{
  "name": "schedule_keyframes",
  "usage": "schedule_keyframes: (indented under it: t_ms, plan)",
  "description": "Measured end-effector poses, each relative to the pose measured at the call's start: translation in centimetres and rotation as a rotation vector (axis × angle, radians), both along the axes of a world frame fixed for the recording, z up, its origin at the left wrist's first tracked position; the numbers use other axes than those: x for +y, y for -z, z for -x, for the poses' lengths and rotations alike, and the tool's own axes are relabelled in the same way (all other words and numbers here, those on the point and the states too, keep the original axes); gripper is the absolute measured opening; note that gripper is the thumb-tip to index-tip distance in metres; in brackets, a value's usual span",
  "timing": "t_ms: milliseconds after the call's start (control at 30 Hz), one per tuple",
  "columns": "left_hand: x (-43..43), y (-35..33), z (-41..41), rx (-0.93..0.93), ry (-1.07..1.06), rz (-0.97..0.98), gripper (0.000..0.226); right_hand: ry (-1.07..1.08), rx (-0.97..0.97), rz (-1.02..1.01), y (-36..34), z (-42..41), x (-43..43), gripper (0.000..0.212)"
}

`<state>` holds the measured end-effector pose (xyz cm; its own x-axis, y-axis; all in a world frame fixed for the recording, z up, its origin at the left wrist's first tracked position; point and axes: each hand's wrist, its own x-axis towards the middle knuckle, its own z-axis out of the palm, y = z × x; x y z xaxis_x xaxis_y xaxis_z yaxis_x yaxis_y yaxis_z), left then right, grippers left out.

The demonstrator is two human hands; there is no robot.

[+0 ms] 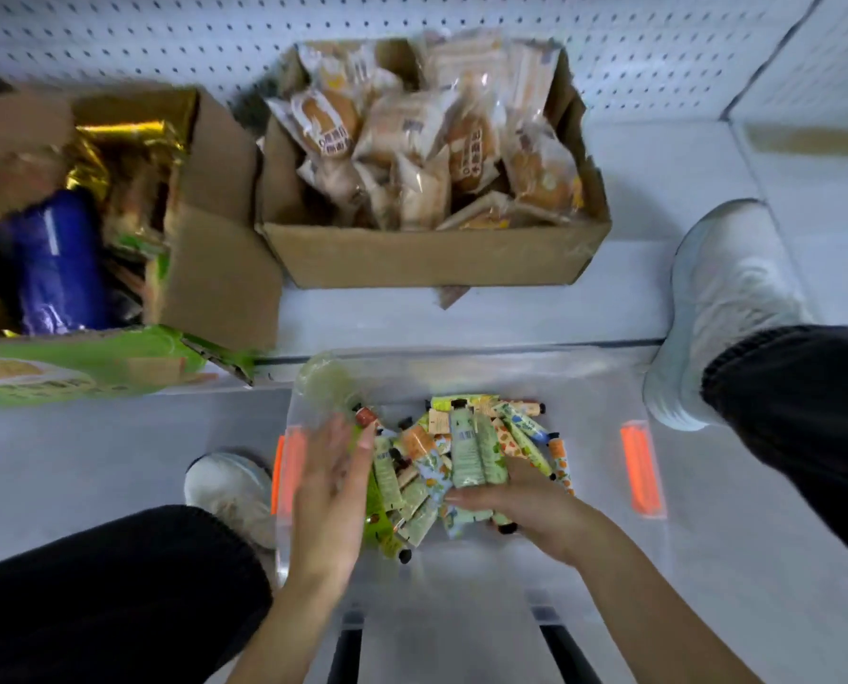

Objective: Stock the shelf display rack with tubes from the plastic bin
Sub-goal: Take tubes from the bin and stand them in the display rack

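Both hands were in the clear plastic bin [609, 382] on the floor, near. Left hand [331, 486] fingers spread flat, touching the tubes [466, 451] pile's left edge, gripping nothing. Right hand [520, 506] fingers curled onto several tubes, near-right.

1. Wrapped bread packs [414, 135] in cardboard box [432, 259], upper centre: printed dark characters on wrappers, blurred, not readable.
2. Tubes [466, 451] in plastic bin [604, 372], lower centre: small print and a barcode-like mark on a pale green tube, too small to read.
3. Green carton [76, 367], left edge: printing blurred, illegible.
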<state>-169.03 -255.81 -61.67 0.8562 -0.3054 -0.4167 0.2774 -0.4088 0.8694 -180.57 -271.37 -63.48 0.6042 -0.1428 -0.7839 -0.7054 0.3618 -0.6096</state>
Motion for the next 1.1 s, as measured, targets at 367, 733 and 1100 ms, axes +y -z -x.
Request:
schedule_keyframes:
  t_ms: [367, 733, 1100]
  plan:
    - [-5.2, -14.7, -3.9, 0.397, 0.256, 0.537, 0.023, -0.055, -0.352, 0.112, -15.9, -5.2, -0.3, 0.021]
    - [-3.5, -19.6, -5.4, 0.396, 0.190, 0.710, 0.024, -0.232, -0.453, 0.315, -22.1, -6.9, -0.4, 0.008]
    - [-3.3, -24.0, -8.7, 0.293, 0.218, 0.815, 0.029, -0.058, -0.541, 0.455, -26.9, -7.8, -1.9, 0.042]
